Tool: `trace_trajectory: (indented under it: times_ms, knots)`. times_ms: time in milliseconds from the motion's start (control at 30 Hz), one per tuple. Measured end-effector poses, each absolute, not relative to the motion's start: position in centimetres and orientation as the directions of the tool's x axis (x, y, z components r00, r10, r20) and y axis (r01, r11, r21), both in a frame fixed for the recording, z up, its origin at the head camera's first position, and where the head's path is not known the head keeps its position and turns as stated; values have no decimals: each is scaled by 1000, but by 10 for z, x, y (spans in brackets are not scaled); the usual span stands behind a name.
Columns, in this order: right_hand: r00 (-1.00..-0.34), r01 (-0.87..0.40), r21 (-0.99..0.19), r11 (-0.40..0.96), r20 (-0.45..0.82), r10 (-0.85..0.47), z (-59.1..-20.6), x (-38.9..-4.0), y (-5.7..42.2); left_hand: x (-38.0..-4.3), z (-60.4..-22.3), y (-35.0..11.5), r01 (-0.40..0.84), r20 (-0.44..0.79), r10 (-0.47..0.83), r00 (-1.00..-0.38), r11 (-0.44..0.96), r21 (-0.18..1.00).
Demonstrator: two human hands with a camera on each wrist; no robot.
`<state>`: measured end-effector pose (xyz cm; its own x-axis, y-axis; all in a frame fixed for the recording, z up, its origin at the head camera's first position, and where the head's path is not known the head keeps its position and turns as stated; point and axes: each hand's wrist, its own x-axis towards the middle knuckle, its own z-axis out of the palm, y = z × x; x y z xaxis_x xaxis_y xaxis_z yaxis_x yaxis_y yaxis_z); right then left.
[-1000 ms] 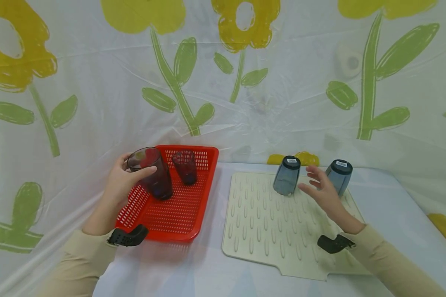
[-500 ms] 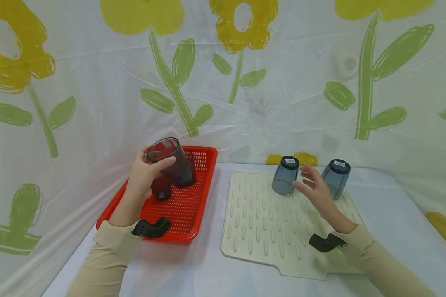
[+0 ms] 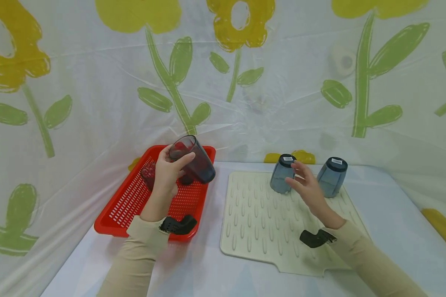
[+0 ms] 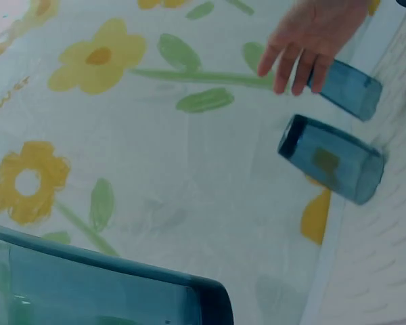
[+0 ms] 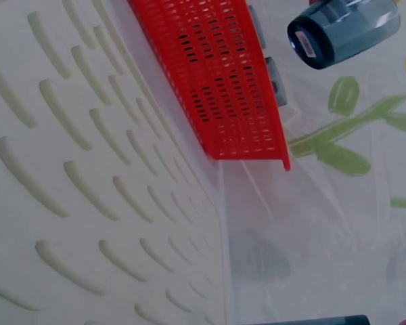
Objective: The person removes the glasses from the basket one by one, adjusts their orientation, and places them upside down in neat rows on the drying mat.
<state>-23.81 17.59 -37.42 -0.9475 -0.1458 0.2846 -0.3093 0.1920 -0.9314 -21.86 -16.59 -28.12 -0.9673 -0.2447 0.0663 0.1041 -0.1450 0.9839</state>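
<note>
My left hand (image 3: 167, 173) grips a blue-grey drinking glass (image 3: 198, 165) near its rim. This glass is tilted, its base pointing right and down over the right edge of the red basket (image 3: 105, 222). The same glass (image 4: 108, 284) fills the lower left of the left wrist view. My right hand (image 3: 306, 185) hovers above the drying mat (image 3: 245, 231), fingers extended and apart. In the head view its fingertips overlap the edge of an upside-down glass (image 3: 281, 177). A second upside-down glass (image 3: 332, 177) stands to the right, behind that hand.
Inside the basket, another glass (image 3: 148, 175) shows left of my left hand, and the dark base of one more (image 3: 186, 180) shows below the held glass. A flowered plastic sheet (image 3: 275, 82) hangs behind the white table (image 3: 208, 268).
My left hand has carried the held glass right across the basket and tipped it further toward the right. My right hand has drifted slightly left. Both upside-down glasses stay on the mat.
</note>
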Motion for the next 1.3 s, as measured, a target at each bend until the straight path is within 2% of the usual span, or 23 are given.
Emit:
trace_trajectory:
  times_ms: [567,967,1300]
  knots:
    - [-942,-319,-939,125,299,-155,-375,-243,158,-230,-306,-112,120,40,-256,-966,-308,944]
    - [-947,-307,-946,104,292,-138,-371,-243,140,-236,-320,-79,86,-8,-278,-960,-325,942]
    - [-959,-269,-957,106,256,-121,-370,-242,129,-235,-329,-58,39,-38,-200,-979,-367,929]
